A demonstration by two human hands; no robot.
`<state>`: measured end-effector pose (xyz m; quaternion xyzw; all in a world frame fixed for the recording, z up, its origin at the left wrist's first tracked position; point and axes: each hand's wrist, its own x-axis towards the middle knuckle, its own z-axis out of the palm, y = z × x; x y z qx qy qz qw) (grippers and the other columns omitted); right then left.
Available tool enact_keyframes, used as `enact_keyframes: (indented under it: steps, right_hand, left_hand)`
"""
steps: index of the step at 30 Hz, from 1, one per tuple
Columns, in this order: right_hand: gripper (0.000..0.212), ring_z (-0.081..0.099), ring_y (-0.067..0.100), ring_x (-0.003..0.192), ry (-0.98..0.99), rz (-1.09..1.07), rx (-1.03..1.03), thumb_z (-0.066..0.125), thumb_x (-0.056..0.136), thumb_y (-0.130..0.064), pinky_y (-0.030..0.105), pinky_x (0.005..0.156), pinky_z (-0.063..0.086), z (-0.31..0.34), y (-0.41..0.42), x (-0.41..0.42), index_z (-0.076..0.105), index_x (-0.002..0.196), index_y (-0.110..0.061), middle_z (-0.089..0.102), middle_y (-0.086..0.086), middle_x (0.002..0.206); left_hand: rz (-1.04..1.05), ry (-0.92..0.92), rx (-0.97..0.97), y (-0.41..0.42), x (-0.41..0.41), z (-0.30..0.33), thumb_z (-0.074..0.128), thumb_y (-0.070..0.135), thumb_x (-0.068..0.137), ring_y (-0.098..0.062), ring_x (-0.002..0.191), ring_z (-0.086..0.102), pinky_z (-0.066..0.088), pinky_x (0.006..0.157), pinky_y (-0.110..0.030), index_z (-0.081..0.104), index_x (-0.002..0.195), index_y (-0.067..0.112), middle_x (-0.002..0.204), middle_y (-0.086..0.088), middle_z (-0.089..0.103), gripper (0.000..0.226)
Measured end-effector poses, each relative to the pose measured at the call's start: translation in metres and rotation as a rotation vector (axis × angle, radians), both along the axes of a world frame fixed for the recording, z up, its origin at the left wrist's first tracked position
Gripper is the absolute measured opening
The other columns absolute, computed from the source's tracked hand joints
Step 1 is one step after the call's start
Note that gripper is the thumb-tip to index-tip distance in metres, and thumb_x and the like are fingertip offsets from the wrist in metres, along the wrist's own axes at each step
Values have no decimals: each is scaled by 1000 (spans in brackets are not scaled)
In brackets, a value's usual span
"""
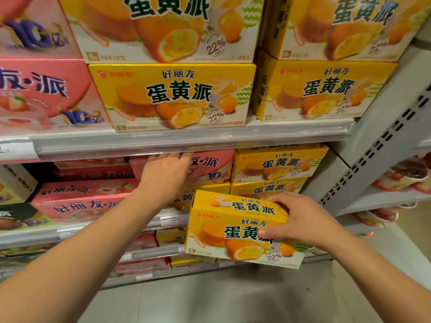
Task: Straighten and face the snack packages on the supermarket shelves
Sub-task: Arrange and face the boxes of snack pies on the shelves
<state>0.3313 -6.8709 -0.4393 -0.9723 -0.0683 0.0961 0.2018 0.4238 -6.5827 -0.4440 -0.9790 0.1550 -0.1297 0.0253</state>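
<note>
My right hand grips a yellow egg-yolk pie box by its upper right corner, holding it off the shelf in front of the lower rows. My left hand reaches under the upper shelf lip, its fingers lying flat on the face of a pink strawberry pie box. That pink box sits on top of a yellow box, with two stacked yellow boxes to its right.
Large yellow boxes and pink boxes fill the upper shelf above a clear price rail. More pink boxes lie at the left. A grey perforated upright bounds the right side. Grey floor lies below.
</note>
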Motion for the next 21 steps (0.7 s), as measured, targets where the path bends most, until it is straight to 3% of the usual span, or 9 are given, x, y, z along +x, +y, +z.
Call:
enact_keyframes:
  steps: [6,10,12,15,18,21]
  right_hand:
    - [82,53,-8,88,-3,34,-17,62,45,-87,21,73,48,4,-21,2,54,115,-46,53,-31,96]
    - [84,51,-7,90,-14,65,-35,62,48,-86,25,80,46,4,-29,-1,54,120,-44,45,-37,94]
    - [88,50,-5,92,-16,73,-49,60,47,-88,26,83,46,4,-33,-3,51,124,-44,45,-34,98]
    - [89,51,-4,93,-13,80,-50,61,48,-88,25,81,45,4,-38,-4,51,124,-44,48,-31,100]
    - [83,52,-5,91,-18,99,-25,65,50,-85,21,75,42,6,-41,-3,52,120,-44,49,-31,97]
    - [84,53,-4,93,-16,136,-13,66,49,-84,23,78,47,7,-38,1,52,121,-43,54,-28,102]
  left_hand:
    - [85,61,-51,-5,15,-14,54,64,87,-31,95,64,47,69,-37,49,117,21,102,-8,66,52]
    - [75,-14,-52,-2,15,-14,54,62,85,-31,82,66,35,60,-31,53,120,22,90,-9,69,53]
    - [70,-65,-22,-3,12,-10,60,59,83,-32,73,66,34,58,-32,57,113,16,80,-11,68,52]
    - [22,-130,39,-6,2,-8,84,41,68,-38,58,63,44,52,-38,64,103,4,66,-20,63,55]
    - [-24,-216,36,-1,-15,-11,93,25,56,-40,65,60,46,58,-44,62,102,2,75,-23,60,60]
    - [-91,-318,-11,13,-34,-11,92,20,58,-37,81,51,39,67,-46,56,105,4,93,-21,55,61]
